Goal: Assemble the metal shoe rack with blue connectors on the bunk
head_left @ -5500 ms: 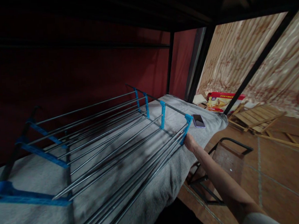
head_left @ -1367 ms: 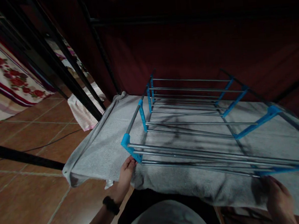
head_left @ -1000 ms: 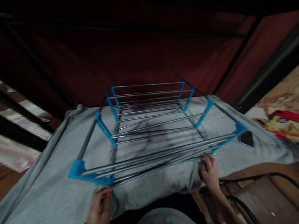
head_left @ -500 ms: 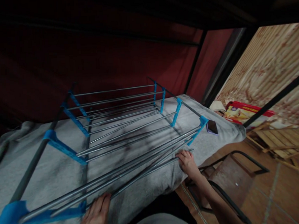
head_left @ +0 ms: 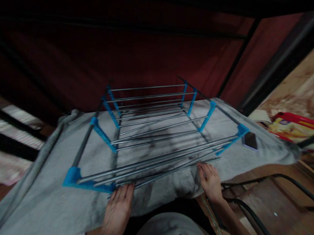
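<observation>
A half-built rack (head_left: pixel 159 159) of grey metal tubes and blue plastic brackets lies on a grey blanket. My left hand (head_left: pixel 120 208) is at the near left corner, fingers bent over the left end of a loose metal tube (head_left: pixel 155 179) beside the blue bracket (head_left: pixel 73 176). Toward the other end of that tube, my right hand (head_left: pixel 211 179) has its fingers curled on it, fingertips partly hidden. The tube lies aslant, in front of the near tubes that run to the right-hand blue bracket (head_left: pixel 242 129).
The grey blanket (head_left: pixel 58 205) covers the surface under the rack. A phone (head_left: pixel 250 141) lies to the right, with a red and yellow box (head_left: pixel 298 124) beyond. At lower right stands a metal-framed chair (head_left: pixel 273 199). Dark bars and a red panel rise behind.
The view has turned left, so the rack and both hands appear farther right. Both hands remain at the near loose tube, which looks little changed.
</observation>
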A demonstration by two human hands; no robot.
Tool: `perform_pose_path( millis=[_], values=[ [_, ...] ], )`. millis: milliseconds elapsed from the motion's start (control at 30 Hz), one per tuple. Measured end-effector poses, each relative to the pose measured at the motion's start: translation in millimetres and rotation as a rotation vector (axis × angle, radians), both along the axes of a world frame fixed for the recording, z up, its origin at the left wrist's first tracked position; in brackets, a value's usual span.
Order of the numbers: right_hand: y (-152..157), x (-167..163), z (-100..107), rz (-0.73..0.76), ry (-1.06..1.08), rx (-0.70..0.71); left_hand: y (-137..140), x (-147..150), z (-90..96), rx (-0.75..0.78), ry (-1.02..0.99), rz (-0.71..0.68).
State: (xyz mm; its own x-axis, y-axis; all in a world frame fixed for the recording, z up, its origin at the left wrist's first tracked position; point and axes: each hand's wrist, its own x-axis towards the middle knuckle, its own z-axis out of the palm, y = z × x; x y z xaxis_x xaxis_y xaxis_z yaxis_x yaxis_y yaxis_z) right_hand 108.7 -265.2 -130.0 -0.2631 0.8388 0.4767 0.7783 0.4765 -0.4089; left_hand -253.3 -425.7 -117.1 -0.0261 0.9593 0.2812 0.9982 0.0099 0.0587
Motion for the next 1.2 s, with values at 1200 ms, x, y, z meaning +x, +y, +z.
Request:
perform_pose_path(
  millis=[1200],
  values=[
    [-12.2,-147.2,43.9,0.740,-0.549,-0.017,-15.7,-72.0,3.9,0.120,-1.591,0.098]
  ],
)
